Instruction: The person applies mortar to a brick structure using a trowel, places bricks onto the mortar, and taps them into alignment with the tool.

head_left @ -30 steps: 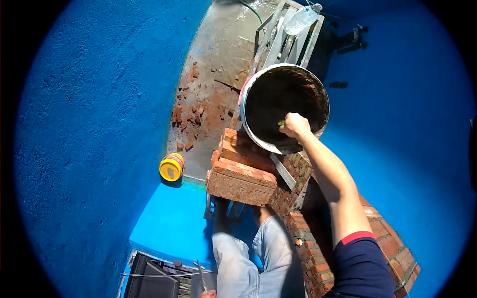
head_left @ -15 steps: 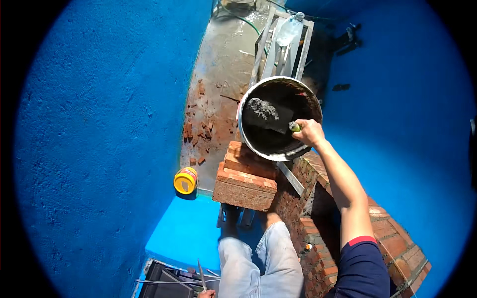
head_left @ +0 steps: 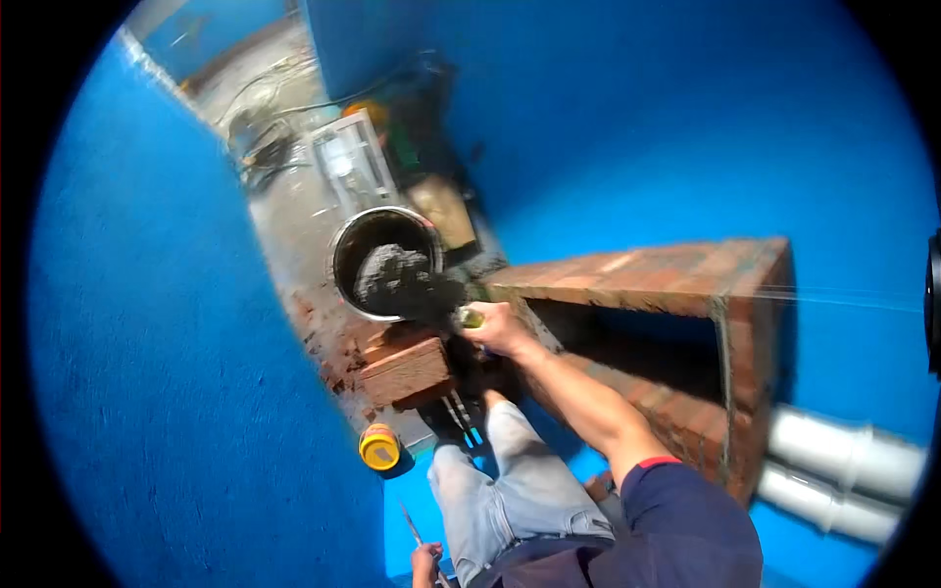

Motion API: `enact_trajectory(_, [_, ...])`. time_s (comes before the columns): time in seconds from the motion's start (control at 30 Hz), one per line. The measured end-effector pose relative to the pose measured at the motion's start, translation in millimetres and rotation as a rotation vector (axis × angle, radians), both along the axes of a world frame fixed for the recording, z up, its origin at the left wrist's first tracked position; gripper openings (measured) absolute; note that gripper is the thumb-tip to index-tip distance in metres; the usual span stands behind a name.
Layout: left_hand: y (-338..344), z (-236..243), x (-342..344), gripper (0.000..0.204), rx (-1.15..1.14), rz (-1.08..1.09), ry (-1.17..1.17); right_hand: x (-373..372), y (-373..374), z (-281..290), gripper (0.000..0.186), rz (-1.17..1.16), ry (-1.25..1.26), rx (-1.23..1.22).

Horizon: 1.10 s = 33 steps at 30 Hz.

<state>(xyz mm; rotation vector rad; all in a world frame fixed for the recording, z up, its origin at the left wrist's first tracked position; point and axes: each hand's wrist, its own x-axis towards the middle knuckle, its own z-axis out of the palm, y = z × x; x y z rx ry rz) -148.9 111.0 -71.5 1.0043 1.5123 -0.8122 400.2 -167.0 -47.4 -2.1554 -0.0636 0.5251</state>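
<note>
My right hand is closed around the yellow-green handle of a trowel, blurred by motion. Grey mortar heaps on and beside its dark blade; where load and bucket contents part, I cannot tell. The blade lies over the near right rim of a round bucket. Reddish bricks are stacked just in front of that bucket. Low at the bottom edge, my left hand grips a long, thin, pointed tool, its exact kind unclear.
To the right stands a brick structure with an opening and a taut string at its corner. White pipes lie beyond. A yellow tub sits near the blue wall. Brick rubble and a pale frame occupy the floor strip.
My view has swung right, bringing the brick structure and pipes into sight. The trowel has risen from inside the bucket to its near right rim. Both hands keep their grip.
</note>
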Motion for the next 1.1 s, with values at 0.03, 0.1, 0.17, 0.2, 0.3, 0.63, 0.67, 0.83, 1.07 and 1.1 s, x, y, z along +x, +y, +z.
enact_trajectory(0.03, [8.8, 8.0, 11.8, 0.023, 0.004, 0.042, -0.036, -18.5, -4.4, 22.3, 0.032, -0.062, -0.044, 0.042])
enact_trajectory(0.1, [27.7, 8.7, 40.9, 0.023, -0.06, -0.011, -0.016, -52.7, -26.7, 74.9, 0.035, -0.045, -0.136, -0.066])
enact_trajectory(0.17, [51.0, 25.6, 60.8, 0.02, -0.034, -0.066, -0.074, -103.2, -40.9, 139.6, 0.037, -0.149, -0.005, -0.183])
enact_trajectory(0.2, [54.3, 31.2, 75.4, 0.017, -0.043, -0.058, -0.083, -126.3, -52.0, 172.7, 0.037, -0.244, 0.028, -0.222])
enact_trajectory(0.3, [68.0, 32.5, 107.5, 0.011, -0.104, -0.069, -0.112, -204.5, -92.4, 241.0, 0.043, -0.432, 0.162, -0.119])
enact_trajectory(0.63, [43.8, 26.9, 200.2, 0.028, -0.166, -0.675, -0.341, -425.8, -226.2, 406.9, 0.031, -0.974, 0.252, 0.021])
enact_trajectory(0.67, [33.9, 20.4, 204.2, 0.029, -0.151, -0.59, -0.345, -445.8, -239.5, 417.7, 0.027, -1.024, 0.141, -0.013])
enact_trajectory(0.83, [-10.5, 24.9, 219.0, 0.025, -0.147, -0.742, -0.3, -542.9, -305.5, 466.7, 0.022, -1.228, 0.221, -0.353])
enact_trajectory(1.07, [-18.6, 24.4, 209.0, 0.018, -0.272, -0.814, -0.324, -626.8, -350.2, 481.9, 0.026, -0.782, 0.194, -1.497])
enact_trajectory(1.1, [-18.1, 24.6, 204.4, 0.018, -0.243, -0.818, -0.321, -642.4, -350.8, 476.5, 0.023, -0.728, 0.148, -1.584])
